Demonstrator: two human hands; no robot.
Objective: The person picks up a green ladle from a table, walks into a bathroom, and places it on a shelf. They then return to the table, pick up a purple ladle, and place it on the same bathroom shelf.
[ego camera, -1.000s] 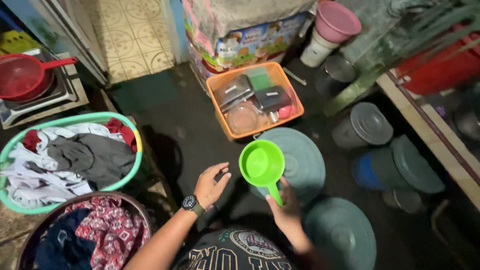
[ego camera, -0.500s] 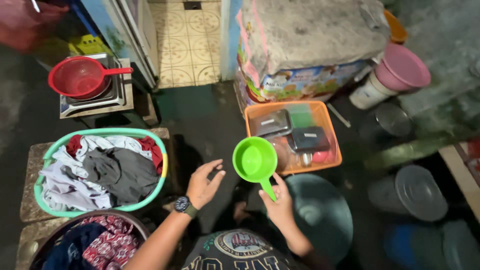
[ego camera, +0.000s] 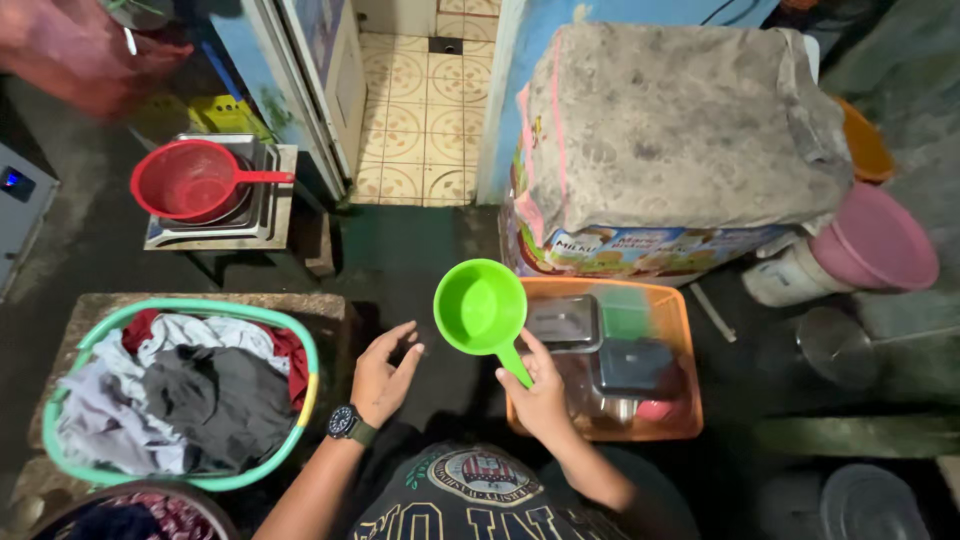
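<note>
My right hand (ego camera: 541,397) grips the handle of a bright green plastic dipper (ego camera: 481,308), held level in front of my chest with its empty bowl facing up. My left hand (ego camera: 384,373), with a dark wristwatch on the wrist, hovers open and empty just left of the dipper, fingers spread, touching nothing. Right of the dipper, on the dark floor, sits an orange plastic basket (ego camera: 683,335) holding several small containers.
A green laundry basket (ego camera: 305,365) full of clothes stands at the left, another tub of clothes (ego camera: 150,512) below it. A red dipper (ego camera: 190,181) rests on a metal stand at upper left. A covered box (ego camera: 680,150), a pink bucket (ego camera: 875,240) and lidded pails (ego camera: 875,500) crowd the right.
The view has swung left and up, so the lidded pails slid off to the right. The green dipper stays in my right hand; my left hand stays open beside it.
</note>
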